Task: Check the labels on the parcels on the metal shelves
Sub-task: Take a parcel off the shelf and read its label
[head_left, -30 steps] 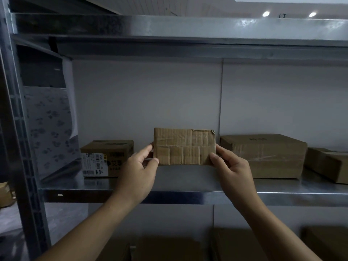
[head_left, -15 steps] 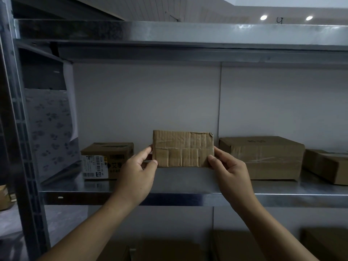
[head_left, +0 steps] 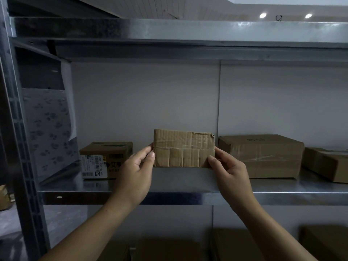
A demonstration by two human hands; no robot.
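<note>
A small flat cardboard parcel (head_left: 183, 148) stands on edge on the metal shelf (head_left: 188, 187), its taped brown face turned to me, no label showing on that face. My left hand (head_left: 136, 173) pinches its left edge between thumb and fingers. My right hand (head_left: 228, 171) grips its right edge the same way. To its left sits a brown box (head_left: 111, 152) with a white barcode label (head_left: 94, 166) on its front. A larger taped box (head_left: 263, 155) lies to the right, and another box (head_left: 327, 163) sits at the far right.
A steel upright (head_left: 17, 147) runs down the left side. The upper shelf (head_left: 178, 32) hangs overhead. A patterned wrapped panel (head_left: 49, 129) leans at the shelf's left end. More dim cartons (head_left: 165, 249) sit on the level below.
The parcel and both hands have stayed nearly still; the view has tilted slightly upward, so everything sits a little lower in the frame.
</note>
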